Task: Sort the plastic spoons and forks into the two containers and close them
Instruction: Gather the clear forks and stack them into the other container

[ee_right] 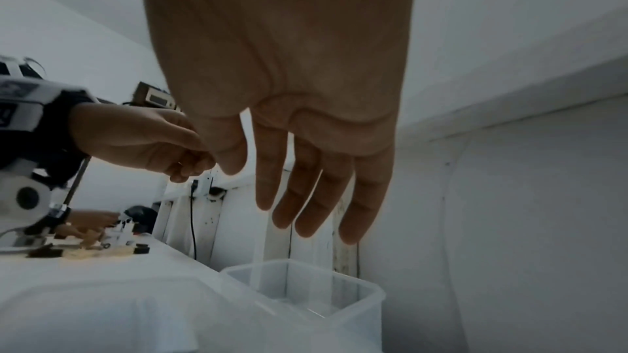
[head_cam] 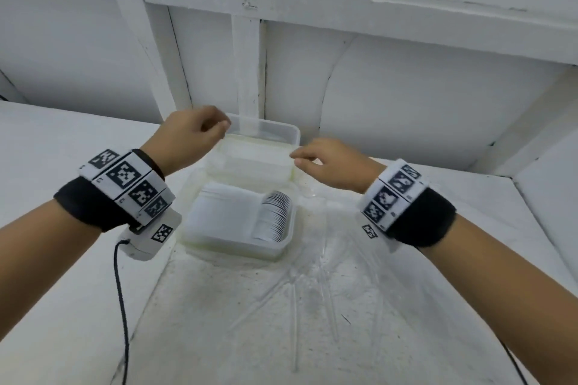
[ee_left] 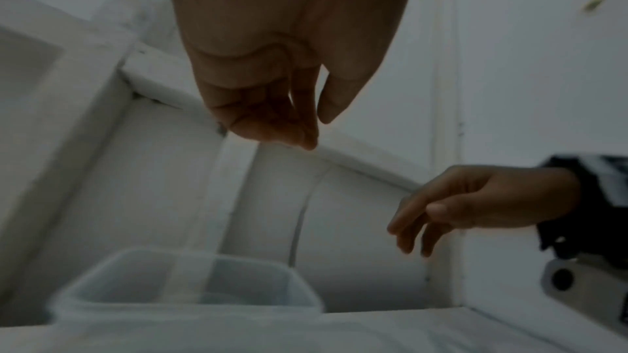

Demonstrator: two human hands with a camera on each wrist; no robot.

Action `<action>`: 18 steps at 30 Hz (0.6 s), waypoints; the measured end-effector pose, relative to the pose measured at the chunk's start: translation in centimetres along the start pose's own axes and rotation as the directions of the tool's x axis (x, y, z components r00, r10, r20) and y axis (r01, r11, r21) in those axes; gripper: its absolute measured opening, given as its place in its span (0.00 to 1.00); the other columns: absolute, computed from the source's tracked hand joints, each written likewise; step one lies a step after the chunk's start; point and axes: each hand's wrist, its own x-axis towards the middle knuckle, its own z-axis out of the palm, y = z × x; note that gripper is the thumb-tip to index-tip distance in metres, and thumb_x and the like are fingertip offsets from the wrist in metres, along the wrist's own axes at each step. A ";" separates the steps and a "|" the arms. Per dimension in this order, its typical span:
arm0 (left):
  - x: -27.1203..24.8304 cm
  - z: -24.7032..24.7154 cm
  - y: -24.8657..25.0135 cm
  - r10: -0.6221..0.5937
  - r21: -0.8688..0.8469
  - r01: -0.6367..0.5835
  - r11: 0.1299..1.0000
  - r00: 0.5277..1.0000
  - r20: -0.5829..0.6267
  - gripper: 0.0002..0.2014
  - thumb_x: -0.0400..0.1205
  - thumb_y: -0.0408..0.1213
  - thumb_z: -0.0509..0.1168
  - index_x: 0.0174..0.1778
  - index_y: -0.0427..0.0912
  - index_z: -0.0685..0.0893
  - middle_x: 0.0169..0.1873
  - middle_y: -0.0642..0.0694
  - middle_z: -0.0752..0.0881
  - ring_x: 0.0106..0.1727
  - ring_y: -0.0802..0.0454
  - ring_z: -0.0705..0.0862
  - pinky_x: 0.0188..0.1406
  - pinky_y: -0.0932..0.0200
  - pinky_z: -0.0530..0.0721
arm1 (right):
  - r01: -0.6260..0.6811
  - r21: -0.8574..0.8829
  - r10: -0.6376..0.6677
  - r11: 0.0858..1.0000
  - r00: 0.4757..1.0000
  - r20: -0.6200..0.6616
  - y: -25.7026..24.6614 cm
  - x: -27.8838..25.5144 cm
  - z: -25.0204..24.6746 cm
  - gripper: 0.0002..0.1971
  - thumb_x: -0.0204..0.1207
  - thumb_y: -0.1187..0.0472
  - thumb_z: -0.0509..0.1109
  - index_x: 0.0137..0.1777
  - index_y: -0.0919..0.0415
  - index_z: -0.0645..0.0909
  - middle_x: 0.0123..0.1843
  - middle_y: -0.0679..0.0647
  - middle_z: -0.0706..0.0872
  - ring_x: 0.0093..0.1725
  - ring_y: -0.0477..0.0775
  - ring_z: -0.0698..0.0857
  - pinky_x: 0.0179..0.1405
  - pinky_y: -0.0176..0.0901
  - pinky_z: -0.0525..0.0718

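Head view shows two clear plastic containers on the white table [head_cam: 62, 259]: the near container [head_cam: 237, 222] holds a packed row of white plastic cutlery [head_cam: 275, 216], and the far container [head_cam: 266, 131] sits just behind it against the white wall [head_cam: 406, 87]. Above the far container, the left hand [head_cam: 190, 137] hovers with fingers curled toward the thumb, holding nothing visible. The right hand [head_cam: 328, 159] hangs with fingers loosely extended, slightly apart. Loose clear cutlery [head_cam: 312, 291] lies nearer on the table.
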 end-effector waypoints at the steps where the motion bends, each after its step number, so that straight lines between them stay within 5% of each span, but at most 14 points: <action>1: -1.4 0.3 1.4 0.042 -0.049 -0.041 0.998 0.999 0.016 0.08 0.84 0.39 0.59 0.50 0.44 0.83 0.38 0.51 0.85 0.39 0.55 0.81 0.36 0.68 0.74 | -0.003 0.007 0.003 1.000 1.000 -0.005 0.3 -2.0 0.1 0.17 0.84 0.57 0.58 0.69 0.59 0.79 0.64 0.54 0.83 0.63 0.51 0.78 0.58 0.32 0.67; 6: -8.1 5.5 5.3 0.111 -0.214 -0.061 0.975 0.966 0.232 0.07 0.82 0.36 0.63 0.38 0.45 0.82 0.29 0.54 0.84 0.28 0.62 0.80 0.31 0.75 0.75 | -0.073 0.054 0.071 0.996 0.997 0.033 1.8 -11.0 2.8 0.17 0.84 0.55 0.59 0.68 0.56 0.79 0.59 0.52 0.85 0.53 0.45 0.81 0.50 0.28 0.68; 8: -10.0 8.6 5.3 0.118 -0.090 -0.092 0.992 0.930 0.349 0.06 0.83 0.37 0.63 0.41 0.44 0.83 0.33 0.53 0.85 0.33 0.60 0.81 0.38 0.68 0.75 | -0.143 0.092 0.137 0.985 0.989 0.063 2.4 -13.7 4.5 0.17 0.84 0.54 0.58 0.69 0.55 0.79 0.60 0.50 0.85 0.50 0.41 0.79 0.50 0.28 0.70; 12: -12.7 13.4 4.2 -0.033 0.262 -0.136 0.955 0.833 0.552 0.15 0.86 0.40 0.55 0.64 0.37 0.78 0.60 0.41 0.80 0.60 0.44 0.79 0.58 0.57 0.74 | -0.261 0.173 0.246 0.950 0.964 0.105 3.2 -17.4 7.7 0.17 0.84 0.54 0.58 0.68 0.54 0.79 0.62 0.50 0.84 0.56 0.45 0.82 0.57 0.33 0.75; 18: -13.0 15.2 3.5 -0.126 0.440 -0.141 0.887 0.843 0.524 0.12 0.85 0.32 0.52 0.61 0.32 0.74 0.58 0.36 0.76 0.55 0.39 0.81 0.51 0.52 0.78 | -0.320 0.226 0.305 0.920 0.947 0.100 3.0 -18.8 9.8 0.16 0.84 0.54 0.58 0.68 0.53 0.79 0.63 0.49 0.84 0.58 0.46 0.82 0.60 0.37 0.77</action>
